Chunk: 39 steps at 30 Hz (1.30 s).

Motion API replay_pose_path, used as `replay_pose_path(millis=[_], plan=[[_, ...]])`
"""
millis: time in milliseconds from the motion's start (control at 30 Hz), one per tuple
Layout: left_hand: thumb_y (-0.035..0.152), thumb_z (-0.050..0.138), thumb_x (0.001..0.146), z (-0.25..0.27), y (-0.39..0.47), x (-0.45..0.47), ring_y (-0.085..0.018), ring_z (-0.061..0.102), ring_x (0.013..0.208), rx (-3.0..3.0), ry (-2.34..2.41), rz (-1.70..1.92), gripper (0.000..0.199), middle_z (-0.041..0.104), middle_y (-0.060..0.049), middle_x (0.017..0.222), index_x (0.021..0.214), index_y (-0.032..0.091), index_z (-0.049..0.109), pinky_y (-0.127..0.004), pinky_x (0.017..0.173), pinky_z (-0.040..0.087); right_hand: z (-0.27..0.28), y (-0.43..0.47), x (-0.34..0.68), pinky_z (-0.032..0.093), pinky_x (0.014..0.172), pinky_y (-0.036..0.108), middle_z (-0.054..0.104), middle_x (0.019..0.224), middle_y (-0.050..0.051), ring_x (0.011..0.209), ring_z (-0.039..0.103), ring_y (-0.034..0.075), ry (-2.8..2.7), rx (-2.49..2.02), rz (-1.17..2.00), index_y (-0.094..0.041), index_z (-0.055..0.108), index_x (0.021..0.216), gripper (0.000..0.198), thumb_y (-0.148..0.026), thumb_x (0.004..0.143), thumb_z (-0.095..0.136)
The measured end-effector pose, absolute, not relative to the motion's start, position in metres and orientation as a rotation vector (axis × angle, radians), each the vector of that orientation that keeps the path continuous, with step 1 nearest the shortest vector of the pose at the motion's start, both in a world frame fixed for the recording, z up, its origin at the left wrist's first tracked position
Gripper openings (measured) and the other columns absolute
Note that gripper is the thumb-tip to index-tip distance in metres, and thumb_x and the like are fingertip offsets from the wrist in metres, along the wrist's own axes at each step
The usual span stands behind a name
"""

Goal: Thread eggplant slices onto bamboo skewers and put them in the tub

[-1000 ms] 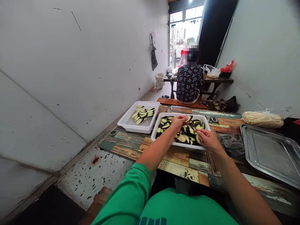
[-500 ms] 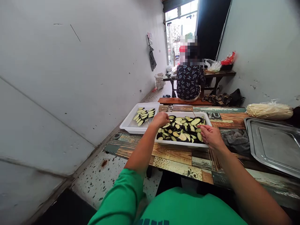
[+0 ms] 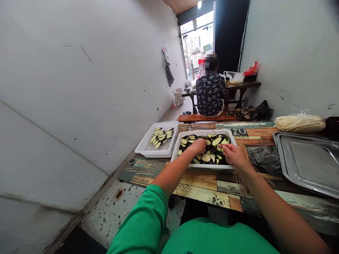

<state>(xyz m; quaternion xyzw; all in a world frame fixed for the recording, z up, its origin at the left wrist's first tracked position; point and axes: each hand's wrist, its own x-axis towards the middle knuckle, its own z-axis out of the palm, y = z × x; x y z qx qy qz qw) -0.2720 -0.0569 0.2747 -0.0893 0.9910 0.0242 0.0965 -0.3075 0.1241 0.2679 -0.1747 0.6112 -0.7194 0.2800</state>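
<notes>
A white tray (image 3: pixel 174 154) full of dark-skinned, pale eggplant slices (image 3: pixel 206 157) lies in front of me. My left hand (image 3: pixel 199 146) is down among the slices, its fingers curled and bent downward; what they hold, if anything, is hidden. At the tray's right side, my right hand (image 3: pixel 233 155) pinches a thin wooden skewer (image 3: pixel 214 133), whose tip points up and away. An eggplant slice (image 3: pixel 216 141) appears to sit on that skewer, just left of the right fingertips. To the left, a second white tray (image 3: pixel 144 145) holds rows of eggplant slices (image 3: pixel 160 137) with a stick end showing.
Loose skewers (image 3: pixel 241 183) lie right of the full tray. Beyond them are a crumpled grey cloth or bag (image 3: pixel 265 157), metal trays (image 3: pixel 312 160) and a bag of pale, thin strands (image 3: pixel 299 122). A person (image 3: pixel 211 93) sits ahead, back turned, at another table (image 3: pixel 249 84).
My left hand has moved right, from the full tray's left edge into the middle of the slices. My right hand stays by the tray's right side. The view has tilted up slightly.
</notes>
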Motion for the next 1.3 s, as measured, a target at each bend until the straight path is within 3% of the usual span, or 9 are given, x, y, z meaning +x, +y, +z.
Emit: replay_pose_path(millis=[133,233,367,467,567,667,867,1100,1300], plan=[[0.003,0.057,0.077,0.269,-0.051,-0.286,-0.029,0.066,0.103,-0.156,2.798,0.191,0.03,0.069,-0.021,0.113,0.103,0.009,0.072,-0.033,0.087,0.051,0.267,0.125,-0.308,0.012,0.032,0.02,0.035,0.042,-0.013,0.03,0.022,0.003,1.652,-0.497,-1.942,-0.014,0.062,0.092,0.039,-0.043,0.068,0.068],[0.006,0.059,0.078,0.266,-0.066,-0.286,-0.018,0.067,0.091,-0.085,2.763,0.339,0.029,0.073,-0.009,0.104,0.102,0.015,0.072,-0.023,0.08,0.05,0.266,0.125,-0.309,0.013,0.032,0.02,0.035,0.042,-0.013,0.03,0.022,0.003,1.656,-0.497,-1.946,-0.014,0.062,0.092,0.04,-0.045,0.067,0.069],[0.011,0.062,0.079,0.26,-0.089,-0.283,-0.009,0.06,0.071,-0.201,2.761,1.055,0.018,0.07,0.001,0.079,0.093,0.015,0.071,-0.017,0.07,0.047,0.266,0.125,-0.309,0.013,0.032,0.02,0.036,0.042,-0.012,0.03,0.022,0.003,1.645,-0.501,-1.958,-0.012,0.065,0.095,0.043,-0.045,0.067,0.07],[0.01,0.069,0.072,0.257,-0.1,-0.282,-0.009,0.057,0.066,-0.36,2.698,1.431,0.016,0.066,0.002,0.07,0.088,0.012,0.071,-0.018,0.068,0.046,0.268,0.126,-0.309,0.013,0.032,0.02,0.037,0.043,-0.012,0.03,0.023,0.003,1.656,-0.491,-1.928,-0.012,0.066,0.099,0.045,-0.044,0.068,0.07],[0.009,0.074,0.068,0.258,-0.106,-0.279,-0.009,0.056,0.062,-0.504,2.658,1.565,0.022,0.064,0.004,0.066,0.09,0.014,0.074,-0.022,0.072,0.048,0.272,0.127,-0.307,0.012,0.032,0.02,0.037,0.043,-0.012,0.03,0.022,0.003,1.669,-0.51,-1.834,-0.011,0.067,0.099,0.045,-0.043,0.067,0.07],[0.005,0.076,0.066,0.261,-0.106,-0.277,-0.008,0.054,0.056,-0.704,2.549,1.783,0.016,0.06,0.004,0.058,0.08,0.012,0.072,-0.025,0.072,0.05,0.275,0.128,-0.306,0.011,0.033,0.019,0.037,0.042,-0.012,0.031,0.021,0.002,1.671,-0.519,-1.759,-0.01,0.068,0.098,0.048,-0.044,0.064,0.072],[-0.001,0.072,0.073,0.278,-0.102,-0.276,-0.01,0.064,0.061,-1.012,1.863,2.597,0.017,0.062,-0.001,0.063,0.07,0.01,0.06,-0.023,0.065,0.056,0.278,0.134,-0.31,0.01,0.034,0.019,0.036,0.042,-0.012,0.031,0.021,0.002,1.668,-0.596,-1.622,-0.008,0.068,0.103,0.059,-0.049,0.062,0.075],[0.0,0.056,0.087,0.291,-0.111,-0.281,-0.004,0.05,0.047,-1.238,1.29,2.856,0.015,0.061,-0.004,0.06,0.074,0.007,0.06,-0.009,0.041,0.04,0.28,0.145,-0.31,0.015,0.036,0.018,0.035,0.045,-0.01,0.036,0.026,0.004,1.763,-0.666,-1.526,-0.009,0.07,0.111,0.059,-0.048,0.067,0.075],[-0.001,0.061,0.085,0.29,-0.112,-0.282,-0.002,0.048,0.047,-1.21,1.158,2.973,0.023,0.057,-0.002,0.059,0.065,0.009,0.055,-0.008,0.043,0.038,0.277,0.144,-0.31,0.013,0.037,0.019,0.031,0.046,-0.01,0.038,0.023,0.004,1.771,-0.692,-1.538,-0.007,0.071,0.111,0.059,-0.048,0.068,0.074]])
